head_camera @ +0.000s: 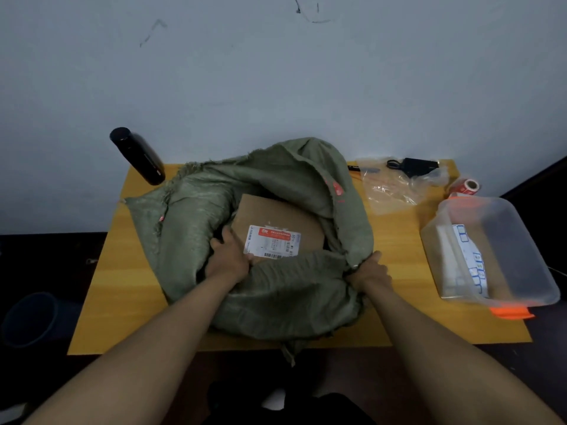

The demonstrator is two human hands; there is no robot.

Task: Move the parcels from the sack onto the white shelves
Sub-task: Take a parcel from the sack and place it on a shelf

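A green woven sack [196,222] lies open on the yellow table [122,296]. Inside it rests a brown cardboard parcel [270,213] with a white and red shipping label. My left hand [228,256] reaches into the sack's mouth and grips the parcel's near left corner, thumb on its top face. My right hand [369,273] clutches the sack's rim at the near right and holds the fabric bunched. The parcel's near edge is hidden behind the sack's front fold. No white shelves are in view.
A black bottle [138,156] stands at the table's back left. At the back right lie a crumpled clear bag [389,185], a black device [418,165] and a red tape roll [466,187]. A clear plastic tub [503,240] with orange clips lies tilted at the right. A wall rises behind.
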